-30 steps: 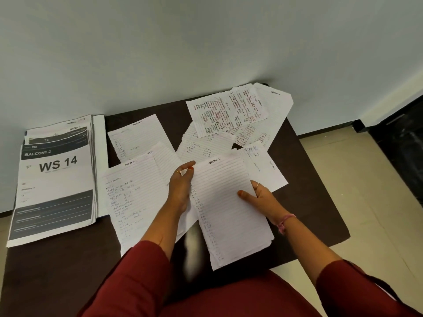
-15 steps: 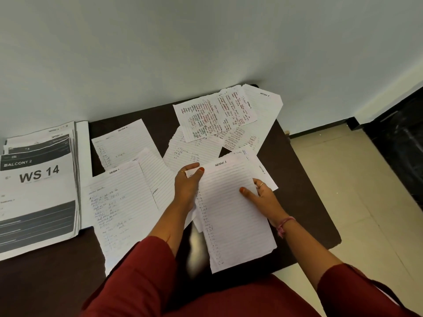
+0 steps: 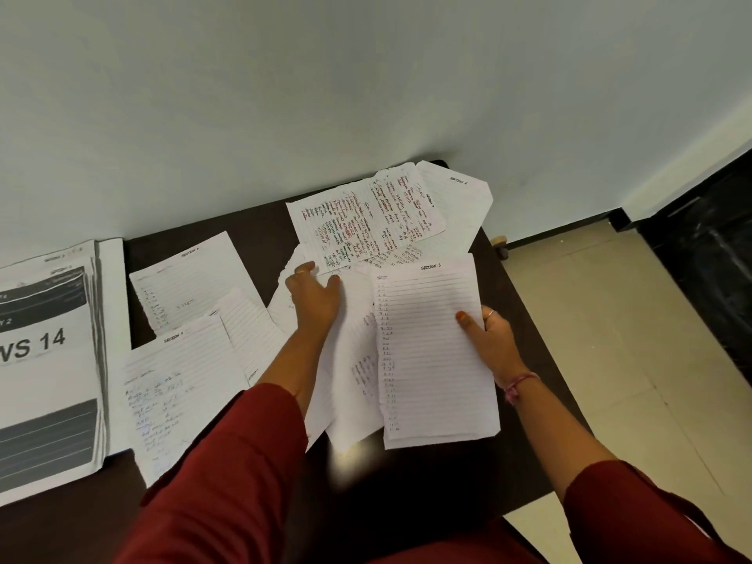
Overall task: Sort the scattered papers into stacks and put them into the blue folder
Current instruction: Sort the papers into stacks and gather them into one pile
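Note:
Lined white papers lie scattered over a dark table (image 3: 427,478). My right hand (image 3: 490,337) grips the right edge of a thin stack of lined sheets (image 3: 431,352) headed "Section 1", thumb on top. My left hand (image 3: 315,297) rests with spread fingers on loose sheets (image 3: 354,384) beside that stack, fingertips touching the edge of the pile behind. That pile, sheets with red and dark handwriting (image 3: 366,221), lies at the table's far right. More lined sheets (image 3: 179,384) and another sheet (image 3: 191,278) lie to the left. No blue folder is in view.
A stack of printed sheets marked "WS 14" (image 3: 44,360) lies at the left end of the table. The wall (image 3: 285,95) runs right behind the table. Tiled floor (image 3: 610,339) and a dark cabinet (image 3: 712,246) are on the right.
My right hand has slid the "Section 1" stack to the right, uncovering sheets beneath. My left hand has reached forward onto loose sheets near the handwritten pile. The view has shifted right.

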The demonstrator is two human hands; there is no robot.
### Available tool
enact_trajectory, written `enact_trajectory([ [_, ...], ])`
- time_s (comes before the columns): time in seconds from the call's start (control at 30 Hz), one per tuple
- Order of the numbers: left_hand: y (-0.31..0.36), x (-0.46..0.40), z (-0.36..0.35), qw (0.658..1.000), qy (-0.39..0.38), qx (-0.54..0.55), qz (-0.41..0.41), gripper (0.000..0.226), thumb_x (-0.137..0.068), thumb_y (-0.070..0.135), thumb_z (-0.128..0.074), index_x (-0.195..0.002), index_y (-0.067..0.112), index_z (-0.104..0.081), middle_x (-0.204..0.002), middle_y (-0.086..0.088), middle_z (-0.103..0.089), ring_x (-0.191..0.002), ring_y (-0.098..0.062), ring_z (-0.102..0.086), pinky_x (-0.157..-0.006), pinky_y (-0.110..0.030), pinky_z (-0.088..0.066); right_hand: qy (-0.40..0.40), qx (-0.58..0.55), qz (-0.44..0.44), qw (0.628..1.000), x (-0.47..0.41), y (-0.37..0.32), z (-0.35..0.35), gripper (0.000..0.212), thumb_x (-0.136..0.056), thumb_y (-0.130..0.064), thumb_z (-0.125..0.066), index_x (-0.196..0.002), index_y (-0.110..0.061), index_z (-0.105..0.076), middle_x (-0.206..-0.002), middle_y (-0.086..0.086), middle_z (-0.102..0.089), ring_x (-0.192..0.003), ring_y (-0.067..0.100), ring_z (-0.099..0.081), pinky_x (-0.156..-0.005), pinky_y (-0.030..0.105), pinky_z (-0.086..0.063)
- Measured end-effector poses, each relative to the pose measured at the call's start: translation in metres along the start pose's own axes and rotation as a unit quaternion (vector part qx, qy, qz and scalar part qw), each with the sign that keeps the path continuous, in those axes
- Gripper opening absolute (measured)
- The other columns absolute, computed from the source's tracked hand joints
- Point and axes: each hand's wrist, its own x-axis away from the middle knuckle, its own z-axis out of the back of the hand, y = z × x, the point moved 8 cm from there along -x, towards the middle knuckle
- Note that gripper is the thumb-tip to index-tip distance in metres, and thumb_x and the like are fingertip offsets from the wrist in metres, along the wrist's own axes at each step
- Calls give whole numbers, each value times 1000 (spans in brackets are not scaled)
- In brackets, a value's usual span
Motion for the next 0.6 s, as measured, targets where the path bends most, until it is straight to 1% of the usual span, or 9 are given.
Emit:
enact_trajectory([
  [0.07,-1,-13,1,999,7,-31,25,58,-91,24,-64,-138,2,-39,-144,-18,-35,-133,-30,-35,-111,-40,-32,8,-7,-12,1000,-5,5,3,6,-94,-20,-59,-99,-18,-62,-102,6,-69,-91,20,-68,-74,31,-59],
  [0.1,-1,-20,1,998,11,-37,43,60,-90,28,-64,-139,2,-39,-144,-18,-34,-132,-30,-35,-110,-40,-32,12,-11,-17,1000,-8,8,4,9,-94,-20,-59,-102,-16,-62,-103,7,-69,-91,21,-68,-75,33,-59],
  [0.23,3,-39,0,994,17,-80,74,68,-87,35,-68,-136,0,-38,-140,-20,-34,-127,-34,-40,-104,-44,-38,34,-14,-30,999,-14,15,6,15,-94,-20,-59,-106,-12,-62,-103,7,-69,-90,19,-68,-72,29,-58],
  [0.37,12,-46,-4,980,16,-156,123,91,-81,47,-71,-142,-4,-25,-144,-22,-28,-133,-37,-31,-106,-46,-35,52,-2,-33,998,-17,18,6,15,-94,-21,-60,-105,-12,-62,-101,6,-69,-88,19,-67,-73,30,-57],
  [0.47,14,-48,-10,970,19,-169,175,99,-77,47,-76,-143,-1,-19,-145,-21,-24,-134,-34,-28,-106,-44,-34,52,-1,-29,998,-17,18,6,14,-94,-21,-59,-104,-12,-62,-100,6,-69,-87,18,-68,-71,27,-58],
  [0.6,19,-48,-14,960,18,-186,210,101,-77,42,-77,-145,1,-15,-146,-19,-23,-134,-29,-28,-106,-37,-32,47,-6,-31,998,-18,19,5,17,-93,-22,-59,-108,-12,-61,-103,5,-68,-92,20,-68,-76,31,-58],
])
